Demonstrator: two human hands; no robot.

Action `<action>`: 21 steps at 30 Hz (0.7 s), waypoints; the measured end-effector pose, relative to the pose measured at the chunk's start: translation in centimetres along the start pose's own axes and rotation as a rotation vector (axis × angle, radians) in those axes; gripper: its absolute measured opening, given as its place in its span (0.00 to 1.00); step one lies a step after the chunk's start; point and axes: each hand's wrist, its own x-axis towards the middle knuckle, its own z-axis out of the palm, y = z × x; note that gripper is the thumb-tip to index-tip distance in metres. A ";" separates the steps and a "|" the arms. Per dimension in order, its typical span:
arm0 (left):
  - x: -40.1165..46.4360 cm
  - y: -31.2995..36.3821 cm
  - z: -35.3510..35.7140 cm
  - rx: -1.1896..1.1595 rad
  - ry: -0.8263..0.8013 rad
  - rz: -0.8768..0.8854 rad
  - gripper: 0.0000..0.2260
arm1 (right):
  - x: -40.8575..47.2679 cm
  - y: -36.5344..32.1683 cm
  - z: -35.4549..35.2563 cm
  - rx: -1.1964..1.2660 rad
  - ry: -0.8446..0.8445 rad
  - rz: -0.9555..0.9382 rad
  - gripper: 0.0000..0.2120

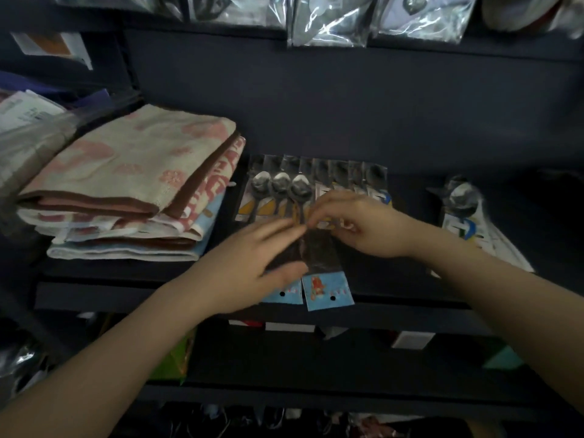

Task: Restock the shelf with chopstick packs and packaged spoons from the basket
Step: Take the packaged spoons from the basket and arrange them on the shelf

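Note:
A row of packaged spoons (281, 188) lies on the dark shelf (395, 292), bowls toward the back. Two chopstick packs with blue card ends (328, 294) stick out over the shelf's front edge. My left hand (252, 260) lies flat with straight fingers on the left pack. My right hand (357, 224) hovers over the spoon row with fingers curled, fingertips pinching at a pack near the spoon handles; what exactly it holds is hidden. More packaged spoons (464, 210) lie loose at the right. No basket is in view.
A stack of folded towels (132, 184) fills the shelf's left part. Clear bagged goods (331, 23) hang above. A lower shelf (316, 396) with boxes sits beneath. Wrapped items (28, 128) stand at the far left.

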 end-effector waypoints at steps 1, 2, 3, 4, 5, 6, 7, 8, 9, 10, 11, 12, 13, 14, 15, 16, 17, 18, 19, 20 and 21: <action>-0.3 -0.5 -0.2 0.012 0.023 0.001 0.43 | -0.6 -0.4 0.2 -0.038 -0.048 -0.030 0.20; -0.4 -0.9 -0.3 0.024 0.020 -0.009 0.45 | -1.0 -0.7 0.3 -0.084 -0.086 -0.035 0.21; -0.5 -1.3 -0.3 0.033 -0.007 -0.032 0.45 | -1.4 -1.0 0.5 -0.126 -0.115 -0.022 0.22; -0.5 -1.5 -0.2 0.038 -0.038 -0.055 0.43 | -1.6 -1.0 0.7 -0.160 -0.128 -0.006 0.21; -0.5 -1.5 0.0 0.040 -0.056 -0.068 0.42 | -1.6 -1.1 0.8 -0.191 -0.120 0.004 0.19; -0.4 -1.6 0.1 0.043 -0.061 -0.070 0.39 | -1.5 -1.2 0.9 -0.215 -0.095 0.009 0.17; -0.4 -1.6 0.2 0.044 -0.062 -0.071 0.36 | -1.3 -1.4 1.0 -0.228 -0.060 0.007 0.15; -0.4 -1.5 0.2 0.042 -0.065 -0.074 0.31 | -1.1 -1.6 1.3 -0.234 -0.027 -0.001 0.14; -0.3 -1.5 0.2 0.044 -0.067 -0.076 0.29 | -0.8 -1.8 1.6 -0.235 -0.006 -0.007 0.12; -0.3 -1.4 0.2 0.051 -0.066 -0.074 0.28 | -0.6 -2.1 1.9 -0.235 0.008 -0.003 0.12; -0.3 -1.3 0.1 0.065 -0.066 -0.071 0.29 | -0.4 -2.3 2.0 -0.240 0.012 0.008 0.12; -0.3 -1.1 0.0 0.082 -0.054 -0.058 0.31 | -0.3 -2.5 2.1 -0.249 0.012 0.015 0.12; -0.2 -0.9 -0.1 0.094 -0.020 -0.036 0.35 | -0.5 -2.3 1.8 -0.256 0.016 0.013 0.13; -0.1 -0.4 -0.4 0.099 0.033 -0.008 0.37 | -0.8 -2.1 1.3 -0.249 0.043 0.015 0.14; 0.0 0.1 -0.7 0.097 0.093 0.018 0.38 | -1.4 -1.5 0.6 -0.224 0.097 0.037 0.15; 0.3 0.8 -1.0 0.083 0.157 0.047 0.36 | -2.1 -0.6 -0.2 -0.199 0.165 0.091 0.15; 0.6 1.6 -1.2 0.057 0.221 0.075 0.33 | -3.0 0.6 -1.1 -0.192 0.230 0.170 0.15; 1.1 2.6 -1.5 0.018 0.272 0.102 0.30 | -3.9 2.0 -2.0 -0.194 0.277 0.280 0.15; 1.7 3.7 -1.6 -0.023 0.304 0.124 0.26 | -4.7 3.7 -2.8 -0.190 0.319 0.399 0.14; 2.4 4.7 -1.7 -0.056 0.318 0.142 0.22 | -5.6 5.4 -3.4 -0.172 0.364 0.522 0.15; 3.3 5.7 -1.7 -0.072 0.317 0.155 0.19 | -6.2 7.4 -3.9 -0.141 0.414 0.651 0.16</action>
